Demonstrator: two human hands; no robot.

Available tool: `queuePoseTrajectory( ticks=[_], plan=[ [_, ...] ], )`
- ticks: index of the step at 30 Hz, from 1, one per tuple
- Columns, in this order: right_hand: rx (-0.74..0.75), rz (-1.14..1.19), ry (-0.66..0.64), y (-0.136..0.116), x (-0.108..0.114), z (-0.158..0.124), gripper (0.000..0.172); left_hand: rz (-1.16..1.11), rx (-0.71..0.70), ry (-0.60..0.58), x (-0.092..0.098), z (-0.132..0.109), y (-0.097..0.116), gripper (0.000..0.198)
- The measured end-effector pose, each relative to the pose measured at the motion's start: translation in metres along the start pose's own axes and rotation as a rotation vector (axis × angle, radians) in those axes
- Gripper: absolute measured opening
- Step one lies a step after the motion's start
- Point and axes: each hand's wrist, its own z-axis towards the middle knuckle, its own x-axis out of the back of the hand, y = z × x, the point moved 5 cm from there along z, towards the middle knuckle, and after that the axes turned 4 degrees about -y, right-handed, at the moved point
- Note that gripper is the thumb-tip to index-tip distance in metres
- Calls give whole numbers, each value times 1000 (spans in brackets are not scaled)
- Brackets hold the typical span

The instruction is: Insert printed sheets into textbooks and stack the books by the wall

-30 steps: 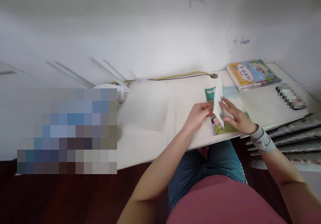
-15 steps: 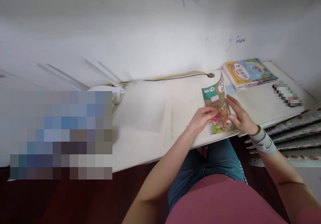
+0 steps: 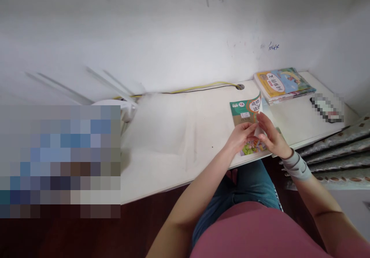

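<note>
A green and brown book (image 3: 238, 113) with a white label lies near the front edge of the white desk, its right edge curled up. Above its lower half is my left hand (image 3: 242, 136), its fingers closed together at the raised edge; whatever they pinch is too small to make out. My right hand (image 3: 271, 135) is at the right side of the book, fingers apart and curved around the lifted edge. A grey band wraps my right wrist.
A stack of books (image 3: 285, 82) with a yellow and blue cover sits at the back right. Right of it lies a phone (image 3: 326, 109), partly blurred out. Yellow and black cables run along the wall to a round hole (image 3: 240, 86) in the desk (image 3: 164, 165).
My left hand has moved right, toward my right hand and the book's edge. The cover's top right corner has come down flatter, showing more of its title. The view has shifted slightly.
</note>
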Motion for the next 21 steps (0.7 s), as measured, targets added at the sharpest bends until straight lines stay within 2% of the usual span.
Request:
queuePoseTrajectory(
  ticks=[4, 8, 10, 12, 15, 18, 21],
  plan=[
    [0, -9, 84, -9, 13, -4, 69, -58, 35, -66, -1, 2, -13, 39],
    [-1, -100, 204, -32, 32, -4, 66, 67, 91, -82, -5, 1, -24, 38],
    [9, -71, 191, -39, 34, -1, 64, 161, 40, -72, -9, 3, -21, 37],
    [15, -26, 222, -37, 36, 3, 60, 355, -47, -47, -11, 5, -14, 36],
    [-27, -73, 378, -13, 47, 1, 52, 926, -194, -20, -18, 7, -2, 33],
    [-111, -274, 485, 29, 69, -8, 43, 1501, -338, -133, -33, 6, -5, 30],
    [-211, -402, 476, 73, 88, -20, 47, 1773, -375, -267, -43, 4, -15, 33]
  ],
)
